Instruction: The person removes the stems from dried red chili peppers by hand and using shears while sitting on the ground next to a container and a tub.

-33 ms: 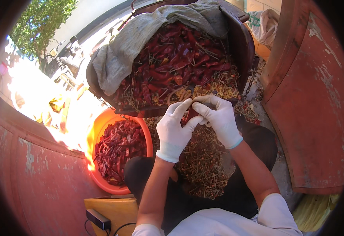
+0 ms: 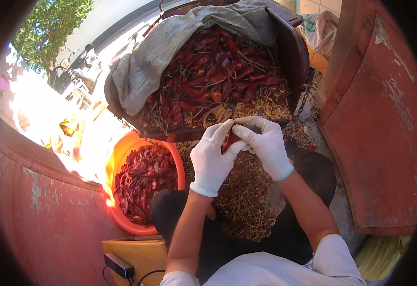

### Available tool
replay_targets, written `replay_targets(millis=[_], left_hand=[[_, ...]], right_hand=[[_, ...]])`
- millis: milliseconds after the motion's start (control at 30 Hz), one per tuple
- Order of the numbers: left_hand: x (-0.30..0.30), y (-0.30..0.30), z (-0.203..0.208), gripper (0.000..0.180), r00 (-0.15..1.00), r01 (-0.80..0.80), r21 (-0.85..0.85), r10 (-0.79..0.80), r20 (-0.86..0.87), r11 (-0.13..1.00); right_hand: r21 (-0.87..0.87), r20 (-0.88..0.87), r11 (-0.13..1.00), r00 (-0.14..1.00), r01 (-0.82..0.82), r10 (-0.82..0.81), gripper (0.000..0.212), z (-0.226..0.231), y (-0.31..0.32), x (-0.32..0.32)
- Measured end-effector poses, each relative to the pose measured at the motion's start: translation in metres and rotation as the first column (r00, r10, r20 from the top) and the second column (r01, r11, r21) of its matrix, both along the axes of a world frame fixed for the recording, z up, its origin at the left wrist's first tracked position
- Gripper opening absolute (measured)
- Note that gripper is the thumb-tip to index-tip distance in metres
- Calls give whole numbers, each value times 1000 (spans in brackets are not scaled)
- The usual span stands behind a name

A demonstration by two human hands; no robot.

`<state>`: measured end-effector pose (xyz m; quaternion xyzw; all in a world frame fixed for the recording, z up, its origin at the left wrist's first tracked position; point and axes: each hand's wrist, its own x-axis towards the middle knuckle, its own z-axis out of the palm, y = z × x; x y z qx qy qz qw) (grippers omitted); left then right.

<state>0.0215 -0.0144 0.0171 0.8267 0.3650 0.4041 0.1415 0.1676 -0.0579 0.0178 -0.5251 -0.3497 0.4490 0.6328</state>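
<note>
My left hand point(image 2: 211, 157) and my right hand point(image 2: 264, 143), both in white gloves, meet in front of the cart's near edge. Their fingertips are pinched together around a dried red chili pepper point(image 2: 231, 138). Most of the pepper is hidden by the fingers. Just beyond the hands, a large heap of dried red chili peppers point(image 2: 208, 71) with stems fills a dark metal cart point(image 2: 291, 57). An orange plastic tub point(image 2: 181, 167) to the left holds more red peppers point(image 2: 144, 183).
Grey sacking point(image 2: 160, 52) drapes over the cart's far and left rim. Stems and seeds point(image 2: 249, 205) lie heaped below my hands. Peeling red panels point(image 2: 375, 124) stand on both sides. A wooden box point(image 2: 144, 257) with a dark device point(image 2: 119, 266) sits at lower left.
</note>
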Motion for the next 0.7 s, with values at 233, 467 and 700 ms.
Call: replay_targets(millis=[233,467,700], left_hand=[[-4,7,-6,47,997,-9,-127,-2,-83,992],[-13,17,-1,29,990,142,-630,-113,86,763],[-15,19,-12,20,972,236,-82,-236,6,968]], right_hand=[[54,187,998,981,34,-44,19,-5,1,-5],[437,646,899,688,24,-332,21,-11,3,-6],[166,401,986,915,-24,-45,14,-3,-1,-2]])
